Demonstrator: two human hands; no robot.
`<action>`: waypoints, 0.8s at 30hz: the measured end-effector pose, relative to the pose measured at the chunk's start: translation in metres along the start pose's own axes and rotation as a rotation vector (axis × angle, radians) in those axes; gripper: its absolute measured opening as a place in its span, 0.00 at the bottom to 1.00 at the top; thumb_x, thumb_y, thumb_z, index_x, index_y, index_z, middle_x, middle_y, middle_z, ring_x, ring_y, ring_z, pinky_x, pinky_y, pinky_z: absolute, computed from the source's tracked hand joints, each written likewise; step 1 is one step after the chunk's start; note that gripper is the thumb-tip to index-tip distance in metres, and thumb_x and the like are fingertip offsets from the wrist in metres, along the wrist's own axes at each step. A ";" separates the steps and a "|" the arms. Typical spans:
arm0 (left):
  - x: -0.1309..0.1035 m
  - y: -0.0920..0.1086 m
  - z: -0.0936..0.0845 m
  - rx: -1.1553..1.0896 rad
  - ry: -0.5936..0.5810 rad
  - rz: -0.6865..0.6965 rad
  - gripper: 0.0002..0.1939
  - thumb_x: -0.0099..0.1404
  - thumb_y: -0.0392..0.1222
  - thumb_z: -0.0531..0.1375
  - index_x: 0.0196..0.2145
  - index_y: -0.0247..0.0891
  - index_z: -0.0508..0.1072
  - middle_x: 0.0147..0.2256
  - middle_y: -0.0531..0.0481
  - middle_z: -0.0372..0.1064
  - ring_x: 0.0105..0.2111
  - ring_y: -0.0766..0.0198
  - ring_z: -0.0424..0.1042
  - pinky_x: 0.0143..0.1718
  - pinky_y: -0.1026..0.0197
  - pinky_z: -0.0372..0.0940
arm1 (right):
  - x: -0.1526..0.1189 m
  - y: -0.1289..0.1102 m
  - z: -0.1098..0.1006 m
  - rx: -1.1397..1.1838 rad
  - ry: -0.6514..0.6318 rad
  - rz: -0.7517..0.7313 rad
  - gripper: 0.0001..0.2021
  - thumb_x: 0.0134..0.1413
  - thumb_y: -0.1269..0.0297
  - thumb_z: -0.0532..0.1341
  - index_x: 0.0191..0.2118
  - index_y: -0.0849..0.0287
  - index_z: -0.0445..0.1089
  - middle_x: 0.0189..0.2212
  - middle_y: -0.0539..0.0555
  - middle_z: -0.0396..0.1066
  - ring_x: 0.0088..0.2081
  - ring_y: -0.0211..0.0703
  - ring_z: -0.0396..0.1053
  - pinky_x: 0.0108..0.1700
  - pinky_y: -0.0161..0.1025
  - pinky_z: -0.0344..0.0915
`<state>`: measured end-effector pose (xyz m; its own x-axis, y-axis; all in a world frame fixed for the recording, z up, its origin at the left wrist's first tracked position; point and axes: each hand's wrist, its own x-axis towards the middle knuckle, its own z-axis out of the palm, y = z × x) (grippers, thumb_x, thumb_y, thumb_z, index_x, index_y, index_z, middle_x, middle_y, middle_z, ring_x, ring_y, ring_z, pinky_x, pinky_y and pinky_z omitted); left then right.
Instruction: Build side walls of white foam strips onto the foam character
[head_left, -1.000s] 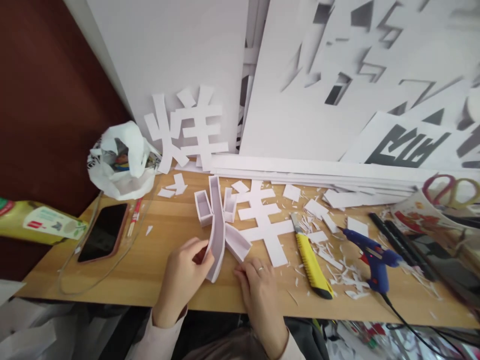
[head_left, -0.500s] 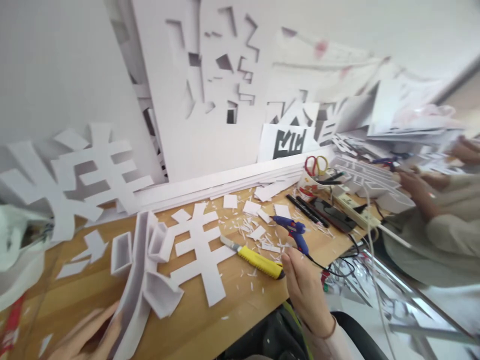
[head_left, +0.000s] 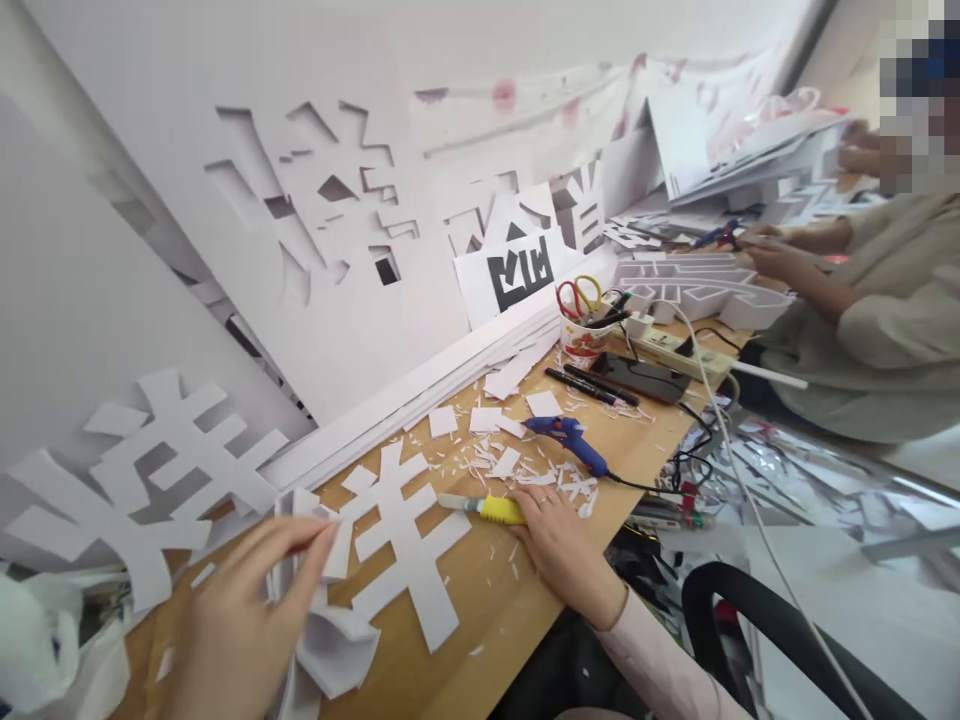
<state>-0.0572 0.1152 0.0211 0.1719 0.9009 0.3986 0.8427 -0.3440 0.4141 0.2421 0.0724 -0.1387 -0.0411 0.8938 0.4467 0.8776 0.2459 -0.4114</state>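
My right hand (head_left: 566, 550) lies over the handle of a yellow utility knife (head_left: 504, 510), its fingers round it and the blade pointing left. The blade tip lies by a flat white foam-board character (head_left: 409, 545) on the table. My left hand (head_left: 247, 620), blurred, is raised over a built-up white character piece with upright walls (head_left: 341, 650) and hides much of it. Its thumb and forefinger come together in a pinch; whatever is between them is too small to make out. Beyond the knife lies a blue hot glue gun (head_left: 568, 438).
White scraps (head_left: 506, 462) litter the wooden table (head_left: 502, 610). Behind stand two markers (head_left: 589, 385), a phone (head_left: 641, 378), a cup with scissors (head_left: 583, 335) and a power strip (head_left: 667, 352). A white cord (head_left: 739, 480) hangs at right, near a co-worker (head_left: 892, 280). Cut-out boards (head_left: 315, 330) lean behind.
My right hand has moved from the table's front edge onto the knife handle. My left hand has risen from the walled piece and come forward above it. The view has turned to the right.
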 end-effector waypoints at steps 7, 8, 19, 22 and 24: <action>0.141 0.055 0.150 0.097 -0.637 0.097 0.16 0.62 0.31 0.57 0.47 0.34 0.76 0.44 0.43 0.77 0.41 0.59 0.76 0.46 0.58 0.69 | -0.011 0.001 -0.004 0.354 0.350 0.133 0.15 0.65 0.71 0.53 0.56 0.59 0.62 0.46 0.61 0.74 0.45 0.51 0.74 0.45 0.47 0.73; 0.152 0.052 0.167 0.127 -0.655 0.104 0.16 0.62 0.31 0.59 0.48 0.34 0.75 0.45 0.42 0.76 0.41 0.59 0.76 0.46 0.57 0.69 | -0.012 0.001 -0.004 0.407 0.356 0.146 0.15 0.66 0.71 0.52 0.56 0.59 0.61 0.45 0.61 0.75 0.44 0.49 0.75 0.44 0.45 0.73; 0.189 0.026 0.207 0.295 -0.718 0.051 0.18 0.61 0.47 0.66 0.44 0.35 0.71 0.49 0.43 0.68 0.51 0.52 0.67 0.53 0.45 0.63 | -0.015 0.007 -0.001 0.799 0.358 0.376 0.15 0.72 0.60 0.48 0.56 0.57 0.64 0.41 0.57 0.76 0.35 0.43 0.76 0.36 0.36 0.72; 0.189 0.028 0.198 0.224 -0.710 0.026 0.21 0.52 0.44 0.68 0.43 0.36 0.70 0.41 0.46 0.72 0.45 0.53 0.69 0.50 0.49 0.64 | -0.017 0.006 0.003 0.876 0.339 0.444 0.16 0.72 0.57 0.48 0.55 0.56 0.66 0.39 0.56 0.76 0.33 0.43 0.74 0.35 0.37 0.72; 0.192 0.032 0.184 0.129 -0.731 0.022 0.20 0.55 0.45 0.64 0.44 0.38 0.70 0.34 0.50 0.73 0.38 0.56 0.72 0.45 0.54 0.66 | -0.018 0.003 0.005 0.901 0.336 0.490 0.17 0.71 0.55 0.48 0.54 0.55 0.67 0.40 0.56 0.75 0.33 0.44 0.73 0.36 0.38 0.71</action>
<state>0.0972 0.3255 -0.0401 0.4468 0.8562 -0.2593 0.8809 -0.3704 0.2947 0.2435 0.0587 -0.1521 0.4730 0.8549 0.2131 0.0826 0.1978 -0.9768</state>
